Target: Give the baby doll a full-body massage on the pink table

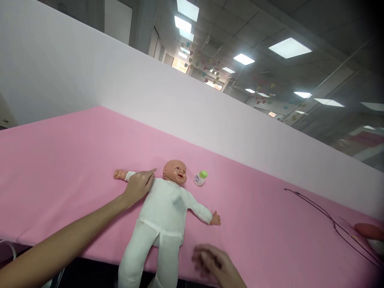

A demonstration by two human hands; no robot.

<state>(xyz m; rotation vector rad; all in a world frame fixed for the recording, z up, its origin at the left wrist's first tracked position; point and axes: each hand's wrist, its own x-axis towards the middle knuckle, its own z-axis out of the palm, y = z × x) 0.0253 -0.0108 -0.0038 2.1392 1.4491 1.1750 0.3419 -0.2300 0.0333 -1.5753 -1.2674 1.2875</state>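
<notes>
Infant doll and both hands on a pink-covered table, head view. The infant doll (168, 208), dressed in a white long-sleeved top and white trousers, lies on its back with arms spread, directly beside the left hand. The left hand (139, 187) rests palm down across the doll's sleeve near the shoulder, its fingers extended toward the head; whether finger and thumb close on the fabric cannot be told. Beyond the wrist side of this hand, the doll's small right hand (120, 174) projects from its cuff onto the cover. The right hand (214, 262), blurred, is near the trousers but apart from them, with fingers loosely bent, thumb apart from them, and nothing held. The doll's outstretched left hand (215, 219) lies farther from the viewer than the right hand, near it and not touched by it. A small translucent bottle with a green cap (200, 178) stands or leans past the doll's head as seen from the left hand, close to the head; its label is too small to read. Well to the right of the right hand, a thin dark cord (325, 215) runs across the pink cover (258, 224) toward a rounded orange-brown object (369, 231), partly cut off by the frame. Beyond both hands, a white partition (192, 108) borders the cover.
</notes>
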